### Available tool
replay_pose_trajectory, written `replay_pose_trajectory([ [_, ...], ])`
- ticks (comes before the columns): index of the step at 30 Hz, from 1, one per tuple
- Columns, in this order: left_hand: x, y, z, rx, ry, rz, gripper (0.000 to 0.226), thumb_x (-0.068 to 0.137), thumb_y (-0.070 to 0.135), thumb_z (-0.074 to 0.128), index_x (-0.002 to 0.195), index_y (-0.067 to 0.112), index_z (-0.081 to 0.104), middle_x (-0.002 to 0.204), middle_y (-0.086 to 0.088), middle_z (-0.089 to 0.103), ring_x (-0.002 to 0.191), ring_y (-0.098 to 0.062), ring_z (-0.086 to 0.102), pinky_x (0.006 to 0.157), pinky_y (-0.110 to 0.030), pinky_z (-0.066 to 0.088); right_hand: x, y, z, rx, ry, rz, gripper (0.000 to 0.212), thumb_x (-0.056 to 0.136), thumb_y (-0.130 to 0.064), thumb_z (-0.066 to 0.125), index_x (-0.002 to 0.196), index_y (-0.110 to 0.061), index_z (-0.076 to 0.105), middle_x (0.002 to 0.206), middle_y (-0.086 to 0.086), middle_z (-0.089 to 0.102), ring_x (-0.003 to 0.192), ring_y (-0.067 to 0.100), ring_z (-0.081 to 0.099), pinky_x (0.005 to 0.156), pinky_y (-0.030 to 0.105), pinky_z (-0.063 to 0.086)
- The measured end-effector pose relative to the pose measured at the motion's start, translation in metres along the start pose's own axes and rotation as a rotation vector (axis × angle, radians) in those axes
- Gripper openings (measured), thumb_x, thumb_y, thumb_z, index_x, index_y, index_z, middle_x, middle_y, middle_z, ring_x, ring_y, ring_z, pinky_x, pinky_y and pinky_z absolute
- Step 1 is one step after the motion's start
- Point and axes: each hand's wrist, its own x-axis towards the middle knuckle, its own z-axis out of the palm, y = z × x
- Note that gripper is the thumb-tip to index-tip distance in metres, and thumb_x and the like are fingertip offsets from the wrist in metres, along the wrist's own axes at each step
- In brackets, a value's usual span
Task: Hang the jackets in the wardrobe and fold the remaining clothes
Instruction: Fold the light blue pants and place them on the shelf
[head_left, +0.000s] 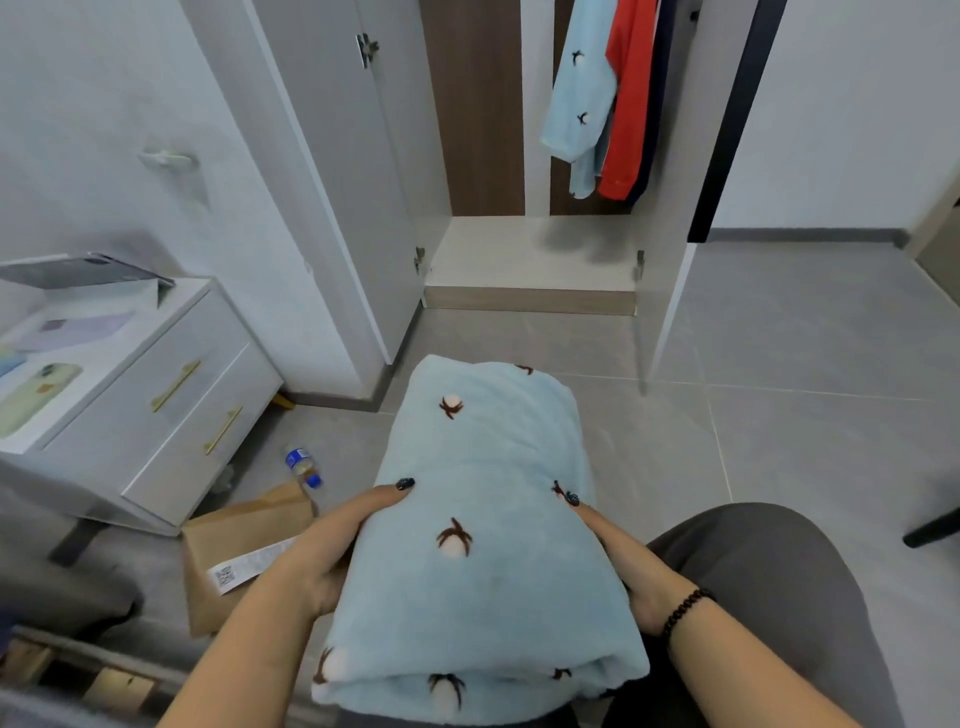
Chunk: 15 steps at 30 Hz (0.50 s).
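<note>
Nearest, one folded blue fleece (483, 545) lies across the person's lap, held from both sides. The left hand (322, 556) clasps its left edge, thumb on top and fingers (337, 566) curled beneath; the right hand (623, 566) clasps the right edge, its fingers mostly hidden under the cloth.

The bundle is thick and soft. If it is lifted by the edges alone, the loose end by the knees could sag and the fold fall open; a flat hand underneath would likely prevent that.

On the floor to the left lie one brown parcel (234, 551) and one bottle (303, 466). Beyond them stands one drawer chest (171, 415) with two handles.

Farthest, one wardrobe (530, 260) stands open. Hanging inside I count one pale blue garment (582, 93), one red one (628, 104) and a dark one (658, 93) just behind; more may be hidden.
</note>
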Motion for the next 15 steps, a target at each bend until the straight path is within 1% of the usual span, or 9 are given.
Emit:
replay_pose_trajectory([
  [2, 0.008, 0.004, -0.001, -0.022, -0.057, -0.012, 0.043, 0.074, 0.019, 0.078, 0.112, 0.002, 0.071, 0.122, -0.024, 0.064, 0.105, -0.040, 0.066, 0.089, -0.055, 0.053, 0.000, -0.011, -0.001, 0.010, 0.022, -0.077, 0.050, 0.071, -0.038, 0.083, 0.116, -0.021, 0.070, 0.120, 0.014, 0.066, 0.106, 0.032, 0.066, 0.081, 0.041, 0.054],
  [5, 0.019, 0.017, 0.008, 0.009, -0.116, -0.032, 0.057, 0.058, 0.016, 0.092, 0.109, 0.002, 0.072, 0.120, -0.023, 0.065, 0.105, -0.040, 0.066, 0.087, -0.053, 0.054, 0.000, -0.033, 0.001, -0.011, 0.042, -0.125, 0.046, 0.070, -0.033, 0.083, 0.112, -0.017, 0.072, 0.117, 0.016, 0.067, 0.100, 0.031, 0.068, 0.078, 0.039, 0.055],
  [6, 0.023, 0.023, 0.014, 0.024, -0.134, -0.037, 0.060, 0.055, 0.016, 0.093, 0.109, 0.003, 0.072, 0.119, -0.023, 0.066, 0.105, -0.039, 0.066, 0.086, -0.053, 0.055, 0.000, -0.043, 0.002, -0.027, 0.050, -0.129, 0.045, 0.073, -0.034, 0.081, 0.114, -0.016, 0.071, 0.118, 0.016, 0.067, 0.101, 0.031, 0.067, 0.078, 0.039, 0.055],
  [8, 0.033, 0.036, 0.027, 0.069, -0.150, -0.018, 0.065, 0.055, 0.017, 0.091, 0.115, 0.004, 0.071, 0.120, -0.022, 0.066, 0.107, -0.039, 0.065, 0.089, -0.053, 0.054, 0.001, -0.063, 0.002, -0.050, 0.061, -0.125, 0.044, 0.081, -0.037, 0.075, 0.118, -0.015, 0.069, 0.122, 0.016, 0.065, 0.106, 0.031, 0.066, 0.082, 0.040, 0.055],
  [11, 0.055, 0.056, 0.047, 0.152, -0.125, 0.059, 0.070, 0.058, 0.018, 0.089, 0.122, 0.007, 0.064, 0.117, -0.020, 0.068, 0.107, -0.039, 0.066, 0.096, -0.053, 0.050, 0.006, -0.097, -0.003, -0.111, 0.106, -0.134, 0.050, 0.085, -0.040, 0.070, 0.127, -0.013, 0.062, 0.127, 0.015, 0.063, 0.116, 0.032, 0.061, 0.092, 0.043, 0.052],
  [13, 0.071, 0.071, 0.058, 0.193, -0.110, 0.109, 0.070, 0.058, 0.020, 0.089, 0.122, 0.010, 0.063, 0.115, -0.017, 0.070, 0.105, -0.037, 0.067, 0.097, -0.053, 0.049, 0.013, -0.120, -0.009, -0.156, 0.130, -0.154, 0.058, 0.078, -0.038, 0.077, 0.127, -0.011, 0.061, 0.125, 0.015, 0.064, 0.113, 0.032, 0.062, 0.087, 0.042, 0.054],
  [15, 0.091, 0.089, 0.067, 0.221, -0.113, 0.153, 0.073, 0.052, 0.024, 0.092, 0.120, 0.013, 0.065, 0.113, -0.014, 0.071, 0.103, -0.034, 0.068, 0.094, -0.051, 0.051, 0.023, -0.144, -0.017, -0.143, 0.125, -0.152, 0.066, 0.064, -0.033, 0.086, 0.122, -0.009, 0.066, 0.121, 0.016, 0.066, 0.106, 0.031, 0.066, 0.078, 0.038, 0.056],
])
